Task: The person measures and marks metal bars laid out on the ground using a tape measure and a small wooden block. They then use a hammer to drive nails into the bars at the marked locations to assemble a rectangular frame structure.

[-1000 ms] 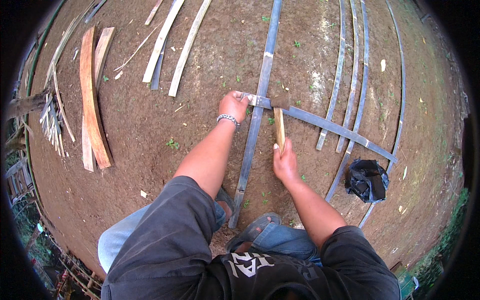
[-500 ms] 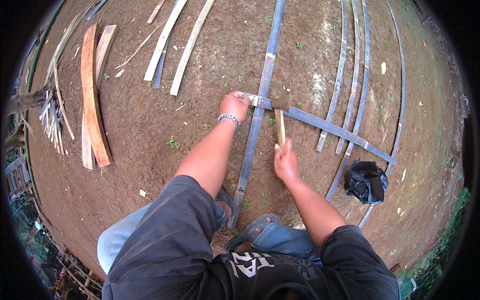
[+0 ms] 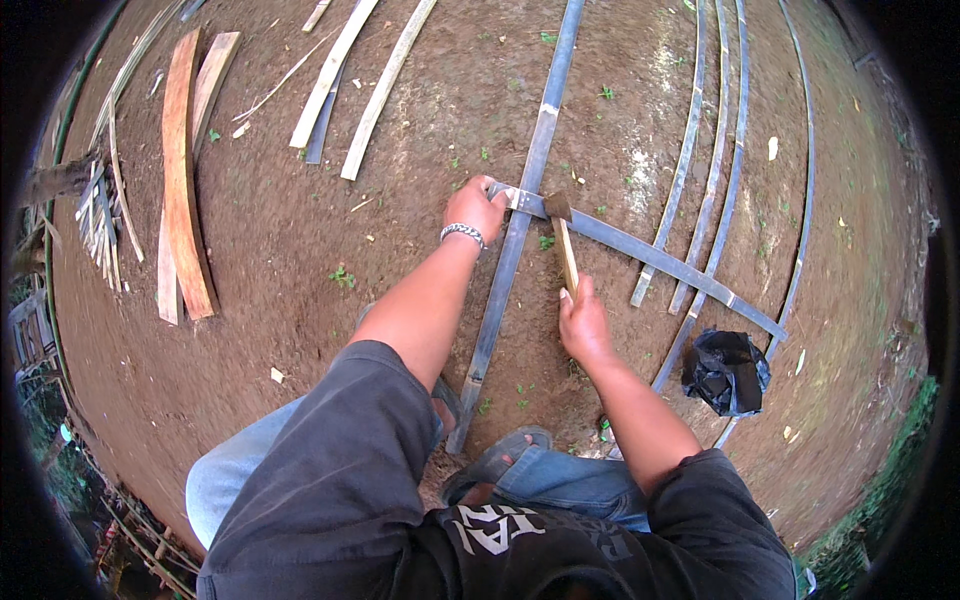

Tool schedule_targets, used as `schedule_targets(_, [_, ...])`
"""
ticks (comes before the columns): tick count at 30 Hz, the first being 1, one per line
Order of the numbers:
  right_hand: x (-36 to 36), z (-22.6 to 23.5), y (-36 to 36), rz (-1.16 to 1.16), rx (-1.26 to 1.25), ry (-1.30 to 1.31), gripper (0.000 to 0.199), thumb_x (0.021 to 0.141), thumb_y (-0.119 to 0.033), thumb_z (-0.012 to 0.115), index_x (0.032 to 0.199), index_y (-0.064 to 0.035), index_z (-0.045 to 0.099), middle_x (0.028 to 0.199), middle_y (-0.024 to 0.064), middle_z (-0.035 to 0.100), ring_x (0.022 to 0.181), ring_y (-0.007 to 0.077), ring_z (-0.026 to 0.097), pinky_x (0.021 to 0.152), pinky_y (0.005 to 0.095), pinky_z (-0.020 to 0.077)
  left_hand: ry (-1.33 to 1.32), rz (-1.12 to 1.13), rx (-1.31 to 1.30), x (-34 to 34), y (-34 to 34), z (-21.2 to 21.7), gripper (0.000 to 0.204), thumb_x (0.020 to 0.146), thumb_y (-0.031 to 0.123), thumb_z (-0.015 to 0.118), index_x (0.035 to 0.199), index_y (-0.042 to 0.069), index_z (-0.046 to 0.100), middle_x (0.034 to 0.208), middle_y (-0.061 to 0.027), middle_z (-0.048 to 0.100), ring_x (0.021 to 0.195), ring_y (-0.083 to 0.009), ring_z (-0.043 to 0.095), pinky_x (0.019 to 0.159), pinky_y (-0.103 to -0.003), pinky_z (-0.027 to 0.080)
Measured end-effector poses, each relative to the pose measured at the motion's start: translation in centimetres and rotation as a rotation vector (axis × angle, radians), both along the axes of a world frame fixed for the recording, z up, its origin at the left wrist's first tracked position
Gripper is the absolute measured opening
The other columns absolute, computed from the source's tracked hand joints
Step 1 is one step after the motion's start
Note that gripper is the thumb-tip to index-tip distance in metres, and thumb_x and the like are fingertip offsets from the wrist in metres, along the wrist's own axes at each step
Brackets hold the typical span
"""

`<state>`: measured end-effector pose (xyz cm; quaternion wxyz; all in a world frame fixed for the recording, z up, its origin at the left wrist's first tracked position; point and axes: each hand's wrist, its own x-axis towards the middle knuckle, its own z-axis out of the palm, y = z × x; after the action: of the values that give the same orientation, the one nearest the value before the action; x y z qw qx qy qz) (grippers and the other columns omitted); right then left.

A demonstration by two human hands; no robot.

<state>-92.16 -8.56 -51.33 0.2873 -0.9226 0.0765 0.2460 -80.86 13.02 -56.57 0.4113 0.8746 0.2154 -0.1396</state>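
Note:
A dark bamboo slat [image 3: 660, 260] lies crosswise over a long dark bamboo slat [image 3: 508, 258] that runs away from my feet. My left hand [image 3: 475, 210] grips the crosswise slat's left end, just left of the crossing. Closed around the wooden handle of a hammer [image 3: 566, 252] is my right hand [image 3: 585, 328]. The hammer's head is just right of the crossing, over or against the crosswise slat; whether it touches cannot be made out. Small light specks, perhaps nail heads, show by the crossing.
Several narrow slats [image 3: 690, 150] lie lengthwise on the right, some under the crosswise slat's far part. A black plastic bag [image 3: 725, 372] sits near its right end. Orange-brown boards [image 3: 180, 180] and pale strips [image 3: 385, 90] lie on the soil to the left. My sandalled feet [image 3: 497, 465] flank the long slat.
The hammer's handle has tilted, and my right hand has shifted slightly right and down. My left hand keeps its place on the slat's end. The whole view has shifted slightly.

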Motion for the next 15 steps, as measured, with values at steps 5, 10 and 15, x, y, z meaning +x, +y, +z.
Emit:
schedule_targets(5, [1.6, 4.0, 1.3, 0.068, 0.001, -0.144, 0.045, 0.095, -0.021, 0.054, 0.138, -0.0141, 0.039, 0.108, 0.0266, 0.064, 0.092, 0.0478, 0.063, 0.079, 0.0553, 0.0514, 0.024, 0.015, 0.029, -0.1, -0.2, 1.4, 0.037, 0.084, 0.033, 0.069, 0.109, 0.006, 0.066, 0.102, -0.0195, 0.069, 0.097, -0.0344, 0.066, 0.086, -0.041, 0.051])
schedule_targets(10, [2.8, 4.1, 0.2, 0.288, 0.004, -0.313, 0.049, 0.094, -0.021, 0.056, 0.14, -0.0151, 0.04, 0.118, 0.024, 0.062, 0.096, 0.0454, 0.063, 0.081, 0.0528, 0.0527, 0.006, -0.006, 0.012, 0.0, 0.0, 0.8, 0.039, 0.084, 0.036, 0.07, 0.108, 0.006, 0.066, 0.101, -0.0193, 0.069, 0.097, -0.0347, 0.066, 0.086, -0.042, 0.05])
schedule_targets(15, [2.8, 3.9, -0.9, 0.227, -0.036, -0.152, 0.046, 0.096, -0.021, 0.055, 0.138, -0.0095, 0.041, 0.114, 0.0289, 0.062, 0.102, 0.0457, 0.061, 0.086, 0.0515, 0.0499, 0.018, 0.043, -0.061, 0.0, 0.0, 0.3, 0.039, 0.085, 0.037, 0.07, 0.108, 0.005, 0.067, 0.099, -0.0184, 0.07, 0.093, -0.0328, 0.067, 0.084, -0.04, 0.051])
